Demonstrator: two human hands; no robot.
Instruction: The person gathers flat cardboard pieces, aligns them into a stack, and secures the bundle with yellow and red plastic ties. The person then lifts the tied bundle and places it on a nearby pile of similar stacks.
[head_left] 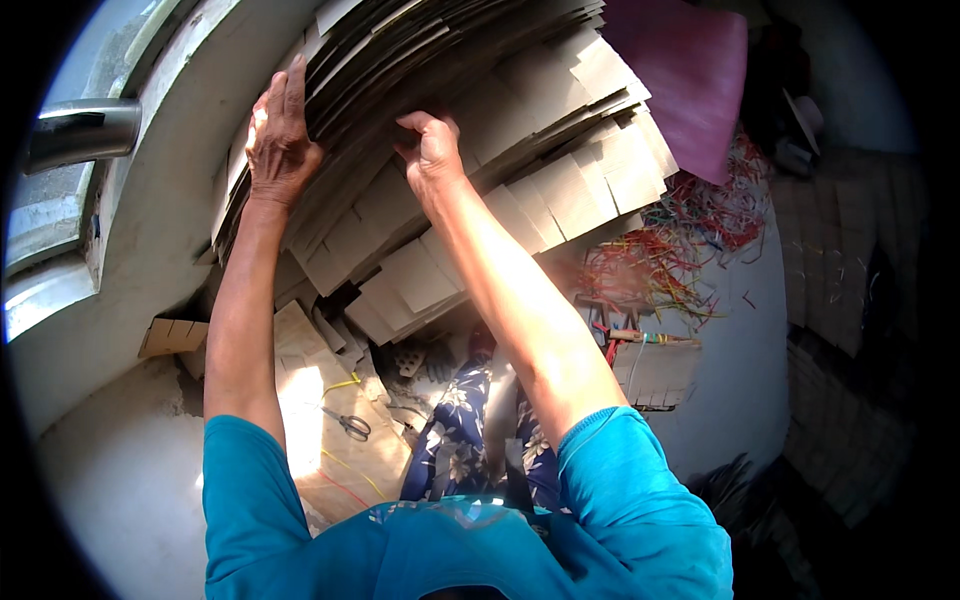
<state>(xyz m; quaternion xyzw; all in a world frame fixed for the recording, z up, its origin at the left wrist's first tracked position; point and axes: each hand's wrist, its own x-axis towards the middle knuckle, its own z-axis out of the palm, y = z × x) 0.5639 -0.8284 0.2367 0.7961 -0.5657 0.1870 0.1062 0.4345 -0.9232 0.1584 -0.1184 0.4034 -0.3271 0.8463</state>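
A tall, leaning stack of flat grey-brown cardboard sheets (430, 275) with slotted edges fills the upper middle. My left hand (283, 140) lies along the left side of the stack, its fingers stretched out and close together, the palm against the sheet edges. Over the middle of the stack is my right hand (432, 150), fingers bent and the thumb apart from them; no sheet shows in the gap. Some of its fingers are hidden behind the hand. The sheets around it look blurred.
Scissors (350, 424) lie on a cardboard piece (300, 350) at lower left. Many coloured strips (660, 260) are heaped on the floor at right, near a pink sheet (690, 80). A bundled cardboard piece (655, 370) sits below them. A window (60, 200) and wall border the left.
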